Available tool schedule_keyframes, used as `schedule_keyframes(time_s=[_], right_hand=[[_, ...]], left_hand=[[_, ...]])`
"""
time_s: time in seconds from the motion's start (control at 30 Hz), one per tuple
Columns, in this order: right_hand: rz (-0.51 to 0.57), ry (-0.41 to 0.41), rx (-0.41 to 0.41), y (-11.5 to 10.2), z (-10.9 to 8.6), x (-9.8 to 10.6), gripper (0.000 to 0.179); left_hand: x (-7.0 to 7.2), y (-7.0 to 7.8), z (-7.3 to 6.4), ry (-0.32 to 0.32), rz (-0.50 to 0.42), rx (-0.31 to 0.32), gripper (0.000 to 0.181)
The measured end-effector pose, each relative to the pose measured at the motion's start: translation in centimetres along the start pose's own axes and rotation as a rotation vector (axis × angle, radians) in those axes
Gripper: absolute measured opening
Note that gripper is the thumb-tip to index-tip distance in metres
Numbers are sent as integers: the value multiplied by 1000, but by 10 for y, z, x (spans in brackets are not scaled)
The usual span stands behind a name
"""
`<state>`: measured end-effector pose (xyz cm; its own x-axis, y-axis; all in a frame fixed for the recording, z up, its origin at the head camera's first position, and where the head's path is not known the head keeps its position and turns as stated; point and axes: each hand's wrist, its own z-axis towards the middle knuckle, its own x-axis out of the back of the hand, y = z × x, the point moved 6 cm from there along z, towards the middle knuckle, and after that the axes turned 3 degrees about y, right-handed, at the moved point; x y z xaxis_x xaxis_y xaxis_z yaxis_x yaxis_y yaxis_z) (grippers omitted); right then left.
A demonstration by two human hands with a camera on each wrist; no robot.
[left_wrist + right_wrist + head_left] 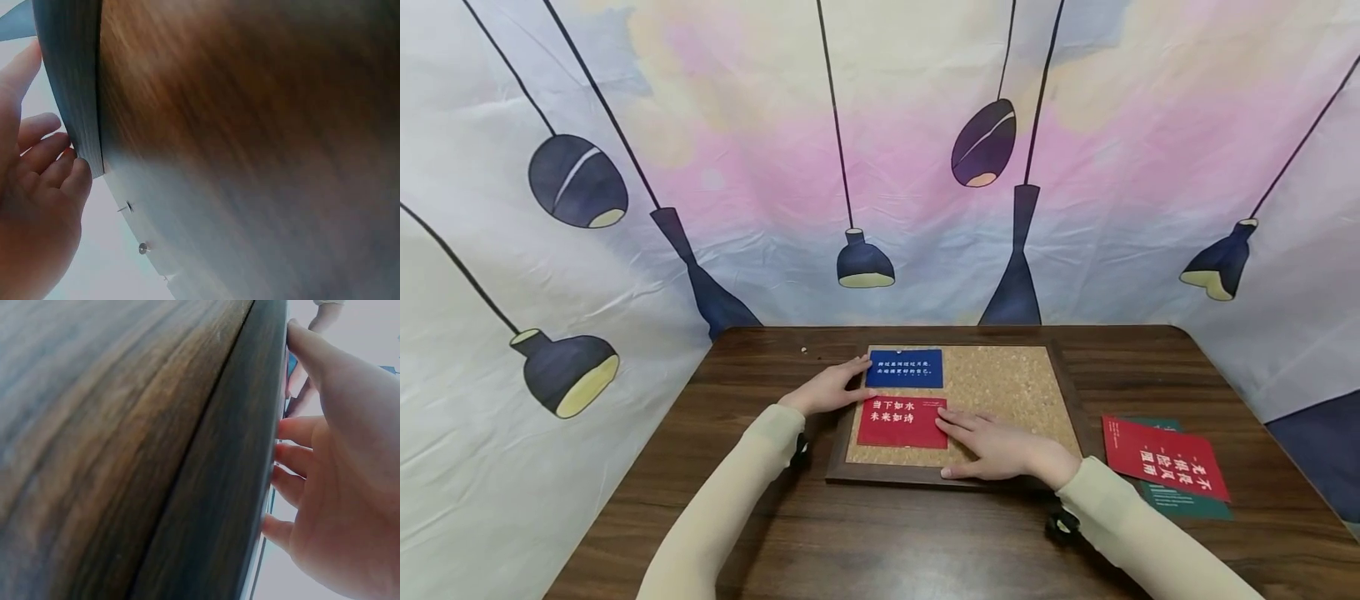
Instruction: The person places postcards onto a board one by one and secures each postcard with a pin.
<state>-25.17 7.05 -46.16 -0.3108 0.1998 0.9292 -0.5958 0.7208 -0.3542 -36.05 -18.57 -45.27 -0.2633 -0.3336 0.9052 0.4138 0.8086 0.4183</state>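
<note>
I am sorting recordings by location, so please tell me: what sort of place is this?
Probably an indoor tabletop workspace, perhaps arranged for filming: a wrinkled backdrop printed with pendant lamps hangs behind a wood-grain table, where a framed cork board lies flat.

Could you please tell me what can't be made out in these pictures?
- Head view: the middle of the green card, hidden by the red card beside the corkboard.
- Head view: the fine print on the red card on the corkboard, too small to read.
- Head view: the rest of both sleeves, cut off by the bottom edge.
- Left wrist view: the table's grain, partly blurred.
</note>
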Motion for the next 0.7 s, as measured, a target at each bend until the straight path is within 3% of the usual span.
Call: schedule_keyframes(time_s=[0.33, 0.7], right_hand=[[44, -10, -15, -1, -1, 3, 87], [65, -13, -15, 0, -1, 4, 86]], left_hand=[[26, -22, -7, 107, 6, 14, 65], [56, -56, -23, 176, -77, 116, 62]])
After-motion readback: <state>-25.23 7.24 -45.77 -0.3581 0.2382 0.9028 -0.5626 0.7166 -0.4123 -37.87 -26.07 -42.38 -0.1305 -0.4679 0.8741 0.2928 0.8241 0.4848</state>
